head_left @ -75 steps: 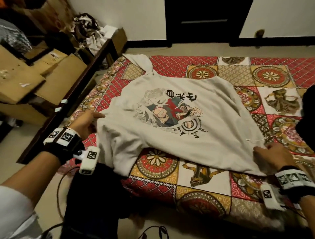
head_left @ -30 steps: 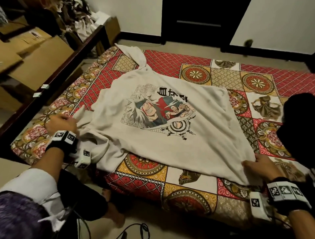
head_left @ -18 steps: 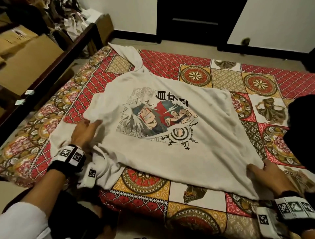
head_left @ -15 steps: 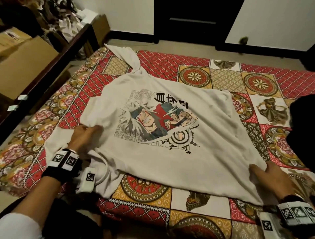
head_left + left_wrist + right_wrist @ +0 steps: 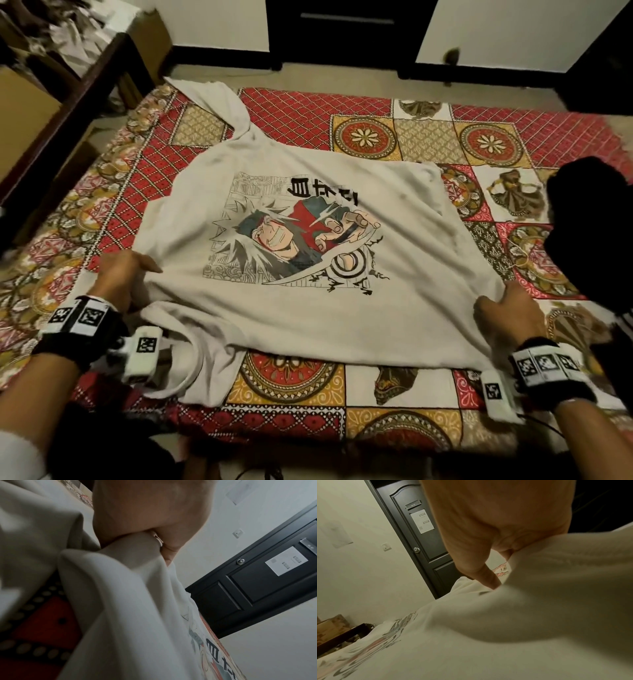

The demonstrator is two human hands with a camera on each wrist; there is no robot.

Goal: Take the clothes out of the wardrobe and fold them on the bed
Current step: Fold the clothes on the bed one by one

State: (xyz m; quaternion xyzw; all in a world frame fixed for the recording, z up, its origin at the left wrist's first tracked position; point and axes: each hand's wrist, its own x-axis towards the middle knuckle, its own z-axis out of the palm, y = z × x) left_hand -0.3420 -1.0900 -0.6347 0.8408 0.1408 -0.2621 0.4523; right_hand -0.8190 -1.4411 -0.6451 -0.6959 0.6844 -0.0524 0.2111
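Since half a second ago the left hand (image 5: pixel 118 281) has slid off the top of the shirt (image 5: pixel 308 274) and closed on its edge, and that side now lifts slightly off the bed (image 5: pixel 308 113).

The pale shirt lies print side up across the patterned bed. Its long axis runs from about 8 o'clock, at the collar end, to 3 o'clock, at the hem. One sleeve reaches up to 11 o'clock.

The left hand's grip is closed: in the left wrist view, fingers (image 5: pixel 168 550) curl round a bunched fold of cloth at 8 o'clock. The right hand (image 5: pixel 510 318) grips the hem corner at 4 o'clock, thumb on top and cloth gathered under the palm.

Both hands hold the near long edge, one at each end. The free edge lies away from them, toward 12 o'clock. A fold would likely carry the near edge that way.

A dark garment (image 5: pixel 589 233) sits at 3 o'clock, just beside the shirt.
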